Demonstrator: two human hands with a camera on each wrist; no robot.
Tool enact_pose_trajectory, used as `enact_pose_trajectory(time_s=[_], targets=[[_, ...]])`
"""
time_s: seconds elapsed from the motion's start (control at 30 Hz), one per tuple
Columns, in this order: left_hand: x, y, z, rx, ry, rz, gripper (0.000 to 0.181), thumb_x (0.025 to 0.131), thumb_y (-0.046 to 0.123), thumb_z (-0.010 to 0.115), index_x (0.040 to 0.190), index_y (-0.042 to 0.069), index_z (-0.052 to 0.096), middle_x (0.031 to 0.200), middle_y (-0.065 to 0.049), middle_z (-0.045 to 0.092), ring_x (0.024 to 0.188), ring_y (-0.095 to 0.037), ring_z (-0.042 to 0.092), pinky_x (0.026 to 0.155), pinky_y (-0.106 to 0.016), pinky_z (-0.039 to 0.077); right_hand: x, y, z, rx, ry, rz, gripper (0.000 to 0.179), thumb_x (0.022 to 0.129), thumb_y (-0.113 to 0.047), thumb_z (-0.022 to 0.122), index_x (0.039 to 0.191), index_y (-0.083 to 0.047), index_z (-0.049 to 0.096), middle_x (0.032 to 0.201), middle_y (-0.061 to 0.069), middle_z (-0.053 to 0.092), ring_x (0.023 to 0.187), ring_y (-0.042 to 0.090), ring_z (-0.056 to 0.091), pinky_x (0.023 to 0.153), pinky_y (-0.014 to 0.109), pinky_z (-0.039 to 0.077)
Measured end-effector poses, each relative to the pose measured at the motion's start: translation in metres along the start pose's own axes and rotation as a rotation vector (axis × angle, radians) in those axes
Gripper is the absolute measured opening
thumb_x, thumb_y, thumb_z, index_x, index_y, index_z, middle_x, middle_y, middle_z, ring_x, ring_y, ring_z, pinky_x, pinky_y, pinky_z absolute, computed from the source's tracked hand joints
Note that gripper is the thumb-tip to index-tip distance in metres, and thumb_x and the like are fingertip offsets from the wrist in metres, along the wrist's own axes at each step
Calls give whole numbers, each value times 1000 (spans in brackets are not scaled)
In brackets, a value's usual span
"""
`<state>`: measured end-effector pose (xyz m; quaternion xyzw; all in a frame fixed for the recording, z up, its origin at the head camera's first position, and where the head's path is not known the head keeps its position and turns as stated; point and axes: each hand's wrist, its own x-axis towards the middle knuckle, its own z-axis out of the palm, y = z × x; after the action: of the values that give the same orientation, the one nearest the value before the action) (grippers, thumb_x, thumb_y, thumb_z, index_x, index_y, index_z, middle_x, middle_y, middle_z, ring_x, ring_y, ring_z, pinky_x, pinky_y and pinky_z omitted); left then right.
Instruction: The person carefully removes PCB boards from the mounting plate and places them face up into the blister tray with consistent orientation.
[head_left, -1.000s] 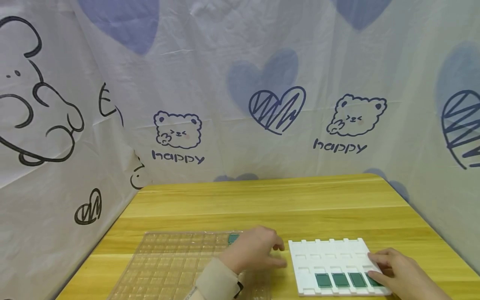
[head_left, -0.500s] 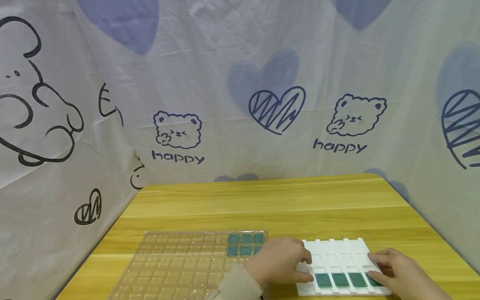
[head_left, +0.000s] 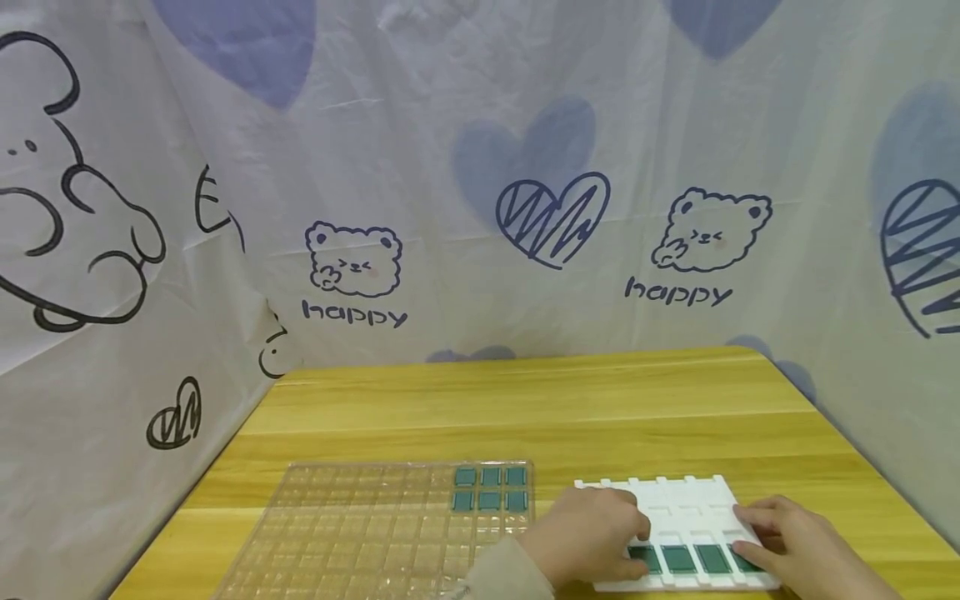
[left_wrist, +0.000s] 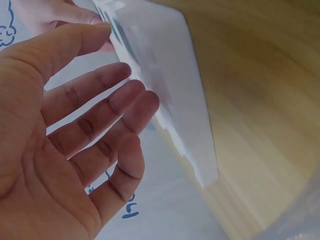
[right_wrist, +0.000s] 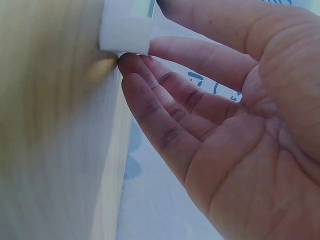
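Note:
A white slotted tray [head_left: 690, 494] lies at the right of the table, with several green square chips [head_left: 679, 559] along its near row. My left hand [head_left: 590, 533] is over the tray's left side, its thumb overlapping the leftmost chip in the head view. Close up in the left wrist view, the left hand's fingers [left_wrist: 107, 95] are loosely bent beside the tray, with nothing between them. My right hand [head_left: 806, 546] holds the tray's right edge, thumb over the near right chip. In the right wrist view its fingertips meet the white tray end [right_wrist: 125, 35].
A clear plastic tray [head_left: 360, 554] with many small pockets lies to the left on the wooden table [head_left: 525, 408]. Several green chips [head_left: 490, 477] sit in its far right corner. A patterned white curtain [head_left: 442, 192] surrounds the table at the back and sides.
My left hand has moved right, from the clear tray across to the white tray, uncovering the green chips in the clear tray. The right hand has stayed at the tray's edge.

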<state>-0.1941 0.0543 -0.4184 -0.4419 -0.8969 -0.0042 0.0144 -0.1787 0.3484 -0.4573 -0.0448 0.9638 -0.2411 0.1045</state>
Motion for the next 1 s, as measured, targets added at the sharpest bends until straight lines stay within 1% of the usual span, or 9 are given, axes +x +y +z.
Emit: enact_pose_trajectory(time_s=[0.1, 0.17, 0.37, 0.5, 0.67, 0.83, 1.0], targets=[[2, 3, 3, 51, 21, 3, 10, 93, 44, 80, 100, 37, 80, 89, 22, 60, 69, 6, 48, 54, -19, 37, 0, -1, 0, -2, 6, 3, 66, 97, -34, 80, 137, 15, 62, 120, 16, 67, 100, 24, 67, 85, 47, 61], [3, 5, 4, 81, 30, 3, 9, 92, 45, 81, 94, 37, 77, 84, 21, 56, 66, 5, 45, 52, -20, 35, 0, -2, -1, -6, 3, 11, 67, 97, -35, 80, 138, 15, 62, 120, 16, 67, 100, 24, 67, 86, 47, 61], [5, 7, 5, 111, 32, 1, 16, 92, 45, 81, 84, 35, 72, 81, 19, 54, 64, 3, 44, 51, -22, 34, 1, -2, -2, -10, -18, 39, 71, 95, -38, 81, 140, 14, 61, 122, 18, 66, 104, 26, 66, 90, 50, 60], [5, 8, 6, 132, 44, -3, 24, 91, 45, 81, 77, 34, 65, 80, 18, 52, 62, 2, 43, 50, -23, 34, 2, -3, -2, -10, -24, 48, 71, 95, -37, 81, 140, 14, 61, 123, 19, 66, 104, 26, 66, 90, 50, 60], [6, 10, 7, 142, 39, -11, 32, 91, 45, 81, 73, 32, 58, 80, 18, 49, 62, 1, 42, 51, -23, 34, 0, -3, -1, -1, -27, 40, 69, 96, -34, 80, 139, 15, 60, 123, 20, 66, 102, 25, 66, 87, 48, 60], [6, 11, 8, 166, 51, -8, 33, 91, 45, 81, 71, 32, 57, 78, 17, 48, 62, 1, 42, 50, -22, 33, 0, -1, -1, 3, -18, 27, 70, 96, -35, 80, 140, 15, 60, 123, 19, 66, 102, 25, 66, 87, 48, 60], [6, 11, 7, 165, 56, -10, 34, 91, 45, 81, 71, 32, 57, 78, 17, 48, 62, 1, 42, 50, -21, 32, 2, -1, -1, 5, -20, 42, 73, 95, -39, 81, 140, 14, 60, 123, 18, 66, 104, 25, 66, 89, 49, 60]])
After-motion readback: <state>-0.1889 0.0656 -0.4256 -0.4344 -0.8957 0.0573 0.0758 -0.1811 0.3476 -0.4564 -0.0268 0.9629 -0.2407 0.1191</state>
